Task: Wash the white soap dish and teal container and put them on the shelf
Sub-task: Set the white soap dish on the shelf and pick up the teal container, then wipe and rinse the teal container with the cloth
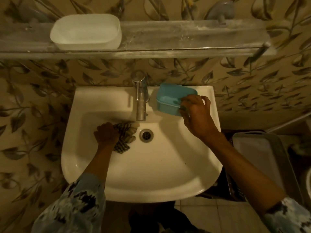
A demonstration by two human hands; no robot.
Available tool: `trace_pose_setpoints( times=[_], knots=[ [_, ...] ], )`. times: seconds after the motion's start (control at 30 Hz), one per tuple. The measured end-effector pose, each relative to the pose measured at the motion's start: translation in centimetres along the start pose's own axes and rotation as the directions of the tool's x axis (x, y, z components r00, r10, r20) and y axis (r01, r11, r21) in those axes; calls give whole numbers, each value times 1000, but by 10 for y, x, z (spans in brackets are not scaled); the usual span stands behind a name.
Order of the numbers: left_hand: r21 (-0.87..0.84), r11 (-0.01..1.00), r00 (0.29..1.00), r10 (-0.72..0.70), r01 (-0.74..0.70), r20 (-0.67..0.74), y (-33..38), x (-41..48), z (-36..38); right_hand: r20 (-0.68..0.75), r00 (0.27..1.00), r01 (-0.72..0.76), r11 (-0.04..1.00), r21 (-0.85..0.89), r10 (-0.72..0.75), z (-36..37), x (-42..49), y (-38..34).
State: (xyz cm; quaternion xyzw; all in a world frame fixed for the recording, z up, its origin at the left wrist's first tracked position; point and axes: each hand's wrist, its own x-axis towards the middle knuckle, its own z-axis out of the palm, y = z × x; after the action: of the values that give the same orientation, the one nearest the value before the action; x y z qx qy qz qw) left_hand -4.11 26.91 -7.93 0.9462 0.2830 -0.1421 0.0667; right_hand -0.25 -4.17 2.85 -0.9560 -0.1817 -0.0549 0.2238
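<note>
Right hand taking the teal container off the sink's back ledge while the left hand is holding the cloth in the basin.

The right hand [196, 113] is closing on the near right corner of the teal container [175, 98], fingers curling over the rim and the little finger lifting clear; whether the thumb is under the wall cannot be told. The container is sitting tilted on the sink [168, 179] ledge, just left of that grip and beside the tap [141, 100]. The left hand [106, 134] is bunched tightly on the checked cloth [125, 135], with the drain [146, 135] just to its right. The white dish [86, 31] is already sitting on the shelf [185, 36], well above both hands. For a clean lift, the person would probably do best pinching the wall firmly, since wet plastic slips, and bringing it down toward the cloth.
</note>
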Motion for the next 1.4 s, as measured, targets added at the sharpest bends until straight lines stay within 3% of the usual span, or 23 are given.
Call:
trace_pose_setpoints(
  times=[0.1, 0.2, 0.33, 0.4, 0.47, 0.53, 0.63, 0.7, 0.8, 0.87, 0.93, 1.0, 1.1, 1.2, 1.3, 1.4],
  knots=[
    [-130, 991, 1000, 26, -25, 9, -10, -3, -14, -42, 991, -108, 932, 346, 130, -15, -20, -8],
    [-515, 854, 997, 77, -68, -4, -25, -16, -23, 59, 943, -277, 672, 687, 328, -30, -38, -14],
    [-815, 571, 993, 6, -98, -115, -38, -51, -34, 258, 881, -385, 284, 878, 396, -40, -63, -14],
    [-872, 464, 981, -24, -158, -191, -43, -68, -43, 402, 859, -440, 56, 896, 316, -42, -73, -14],
    [-860, 419, 949, 13, -290, -314, -47, -83, -54, 472, 854, -461, -104, 882, 218, -43, -83, -15],
    [-892, 290, 936, 41, -345, -349, -48, -97, -64, 498, 851, -481, -135, 866, 165, -42, -91, -18],
    [-962, -66, 962, 40, -266, -269, -38, -114, -79, 470, 863, -478, 1, 878, 182, -38, -101, -24],
    [-952, -182, 954, 127, -248, -273, -29, -122, -87, 447, 865, -477, 103, 873, 227, -38, -106, -29],
    [-937, -170, 898, 274, -306, -344, -16, -132, -96, 390, 887, -447, 246, 860, 248, -39, -113, -34],
    [-934, -121, 890, 282, -337, -358, -5, -139, -99, 325, 916, -390, 337, 857, 235, -40, -115, -35],
    [-929, -95, 897, 239, -359, -371, 8, -148, -103, 268, 929, -348, 357, 867, 256, -39, -117, -34],
    [-922, -84, 903, 186, -378, -387, 22, -157, -106, 213, 910, -329, 303, 894, 356, -38, -118, -33],
    [-884, 72, 879, 175, -462, -444, 44, -169, -110, 112, 804, -291, 222, 931, 583, -34, -118, -36],
    [-833, 220, 857, 229, -507, -461, 67, -178, -106, 36, 725, -282, 249, 927, 688, -30, -115, -36],
    [-748, 454, 875, 269, -484, -402, 88, -184, -102, -16, 714, -247, 274, 929, 700, -26, -112, -34],
    [-739, 474, 865, 399, -478, -304, 107, -200, -98, -88, 762, -190, 351, 917, 642, -25, -113, -38]
  ],
)
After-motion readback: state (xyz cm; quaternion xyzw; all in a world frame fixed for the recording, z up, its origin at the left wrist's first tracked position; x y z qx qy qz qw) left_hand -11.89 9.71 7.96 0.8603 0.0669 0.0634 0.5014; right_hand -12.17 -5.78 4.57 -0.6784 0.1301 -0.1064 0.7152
